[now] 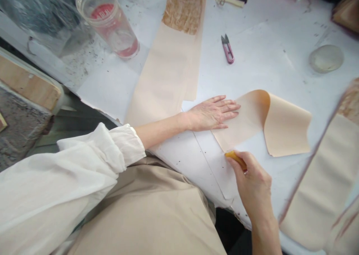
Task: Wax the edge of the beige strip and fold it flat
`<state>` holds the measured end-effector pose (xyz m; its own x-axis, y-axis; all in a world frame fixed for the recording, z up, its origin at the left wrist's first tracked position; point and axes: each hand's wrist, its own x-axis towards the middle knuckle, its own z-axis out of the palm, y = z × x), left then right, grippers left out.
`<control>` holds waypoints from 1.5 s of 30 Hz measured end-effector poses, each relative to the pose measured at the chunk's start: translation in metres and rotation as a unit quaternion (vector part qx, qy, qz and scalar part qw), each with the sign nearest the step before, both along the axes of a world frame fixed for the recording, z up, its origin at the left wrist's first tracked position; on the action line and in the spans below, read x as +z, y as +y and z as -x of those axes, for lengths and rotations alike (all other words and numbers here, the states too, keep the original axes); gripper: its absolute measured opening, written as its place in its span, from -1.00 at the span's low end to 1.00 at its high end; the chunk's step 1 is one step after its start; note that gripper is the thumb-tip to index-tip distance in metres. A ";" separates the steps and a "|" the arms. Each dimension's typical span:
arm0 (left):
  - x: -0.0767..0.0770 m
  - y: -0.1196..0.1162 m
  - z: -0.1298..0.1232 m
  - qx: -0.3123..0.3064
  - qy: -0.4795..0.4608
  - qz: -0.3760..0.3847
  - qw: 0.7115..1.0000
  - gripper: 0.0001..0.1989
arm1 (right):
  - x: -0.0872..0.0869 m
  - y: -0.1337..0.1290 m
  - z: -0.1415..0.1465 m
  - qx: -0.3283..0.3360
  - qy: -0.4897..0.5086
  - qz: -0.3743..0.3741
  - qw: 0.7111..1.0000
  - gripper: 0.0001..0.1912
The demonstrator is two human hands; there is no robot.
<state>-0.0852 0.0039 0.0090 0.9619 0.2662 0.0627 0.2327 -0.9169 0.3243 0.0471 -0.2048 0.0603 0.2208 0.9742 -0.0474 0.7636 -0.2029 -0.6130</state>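
My left hand (210,113) lies flat, fingers spread, on a beige sheet (286,126) whose far part curls over to the right. In my right hand (254,176) is a small yellow tool (236,160), pinched between thumb and fingers, its end by the sheet's near edge. Under my left forearm and beyond it lie long beige strips (168,68), with a brown-stained piece (185,8) at their far end.
Pink thread snips (227,50) lie beyond my hands on the white table (246,27). A clear jar (112,27) stands at the upper left. A round translucent disc (326,58) and more beige pieces (325,180) are at the right.
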 end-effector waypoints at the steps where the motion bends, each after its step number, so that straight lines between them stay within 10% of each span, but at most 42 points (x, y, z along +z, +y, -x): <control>1: -0.001 0.000 0.000 0.000 -0.002 -0.002 1.000 -0.50 | 0.003 -0.003 -0.001 -0.010 0.002 0.004 1.000 -0.90; 7: -0.001 0.001 0.000 0.001 -0.005 0.000 1.000 -0.50 | -0.004 0.019 0.005 -0.044 -0.009 -0.078 0.996 -0.92; 15: -0.002 0.000 0.000 0.004 0.002 -0.012 1.000 -0.51 | 0.005 0.003 -0.003 0.004 -0.002 0.020 1.000 -0.89; 45: 0.002 -0.001 0.000 0.004 0.010 0.003 1.000 -0.49 | 0.009 0.016 0.006 -0.051 0.005 -0.030 0.998 -0.92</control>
